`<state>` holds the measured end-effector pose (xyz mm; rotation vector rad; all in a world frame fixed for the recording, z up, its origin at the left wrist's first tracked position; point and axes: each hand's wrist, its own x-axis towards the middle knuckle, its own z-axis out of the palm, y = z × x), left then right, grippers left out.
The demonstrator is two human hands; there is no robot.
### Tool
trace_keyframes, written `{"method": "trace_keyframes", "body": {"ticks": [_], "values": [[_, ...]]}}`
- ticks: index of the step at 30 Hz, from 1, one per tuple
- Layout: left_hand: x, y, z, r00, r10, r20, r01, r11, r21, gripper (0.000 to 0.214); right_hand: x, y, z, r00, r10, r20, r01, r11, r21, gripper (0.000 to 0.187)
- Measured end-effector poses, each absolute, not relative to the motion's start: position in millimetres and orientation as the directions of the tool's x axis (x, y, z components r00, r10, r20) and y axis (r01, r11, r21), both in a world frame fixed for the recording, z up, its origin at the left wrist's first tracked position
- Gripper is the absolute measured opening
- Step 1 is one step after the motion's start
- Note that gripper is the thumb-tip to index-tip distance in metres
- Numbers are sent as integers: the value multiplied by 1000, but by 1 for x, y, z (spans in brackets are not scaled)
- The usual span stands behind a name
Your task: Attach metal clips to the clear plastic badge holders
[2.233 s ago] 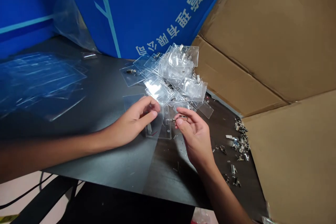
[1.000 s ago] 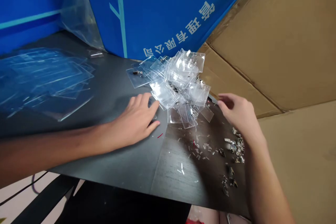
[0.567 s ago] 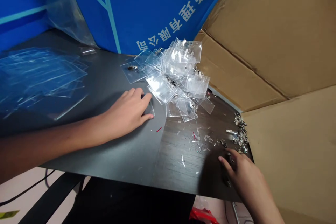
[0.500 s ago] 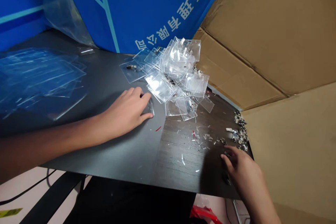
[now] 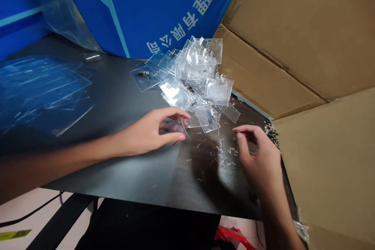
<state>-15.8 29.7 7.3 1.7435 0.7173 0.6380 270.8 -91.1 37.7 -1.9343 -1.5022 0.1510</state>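
Observation:
My left hand (image 5: 146, 132) is curled around a crumpled-looking clear plastic piece (image 5: 179, 125), raised a little over the table; its exact kind is blurred. To its right, my right hand (image 5: 259, 154) has thumb and forefinger pressed together at the tips. Something small seems to sit in that pinch, too small to make out. Just beyond my hands lies a heap of clear plastic badge holders (image 5: 190, 74), several with metal clips on them. Loose metal clips (image 5: 272, 133) are piled at the table's right edge, partly behind my right hand.
A spread of blue-tinted clear sheets (image 5: 43, 84) lies at the left on the dark table (image 5: 129, 179). Small clear scraps (image 5: 227, 156) litter the wood-grain part. Cardboard (image 5: 304, 43) walls the right side, and a blue printed banner (image 5: 140, 8) the back.
My left hand has lifted off the table and moved right with the clear plastic piece. My right hand has moved up and left from the clips, its fingertips now together.

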Motion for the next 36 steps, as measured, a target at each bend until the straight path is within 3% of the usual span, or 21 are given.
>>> {"method": "trace_keyframes", "body": {"ticks": [3, 6, 10, 16, 19, 22, 24, 26, 28, 30, 33, 36], "values": [[-13, 28, 8, 706, 708, -14, -40, 60, 997, 47, 225, -81, 38, 206, 937, 281, 632, 92, -769, 14], [-13, 28, 8, 737, 665, -122, -163, 350, 922, 61, 190, -73, 31, 139, 955, 263, 495, 162, -853, 17], [-14, 27, 8, 797, 563, -218, -111, 492, 864, 76, 183, -55, 19, 36, 984, 174, 421, 143, -896, 21], [-10, 23, 8, 835, 505, -218, 18, 371, 929, 82, 205, -37, 7, -180, 983, -23, 249, 22, -968, 22], [-10, 24, 12, 848, 476, -233, 30, 396, 918, 78, 206, -37, 3, -196, 980, -33, 223, 12, -975, 30], [-10, 22, 12, 740, 627, -243, -33, 394, 919, 79, 204, -38, -1, 7, 999, 52, 290, 48, -956, 31], [-9, 17, 6, 564, 804, -190, -5, 233, 972, 72, 203, -38, -5, 145, 984, 99, 345, 44, -937, 29], [-8, 9, -3, 409, 912, -32, 130, -24, 991, 68, 203, -38, -8, 168, 979, 119, 368, 50, -929, 27], [-8, 1, -10, 389, 911, 134, 264, -250, 932, 77, 202, -40, -10, 85, 988, 129, 369, 89, -925, 24], [-9, -3, -12, 441, 872, 215, 314, -374, 872, 84, 201, -42, -11, -16, 987, 158, 376, 153, -914, 22], [-11, -2, -8, 535, 824, 185, 320, -400, 859, 92, 201, -47, -10, -125, 966, 226, 361, 256, -897, 22], [-11, 2, -2, 582, 805, 113, 284, -332, 899, 93, 202, -49, -7, -229, 941, 249, 243, 303, -922, 27]]}}
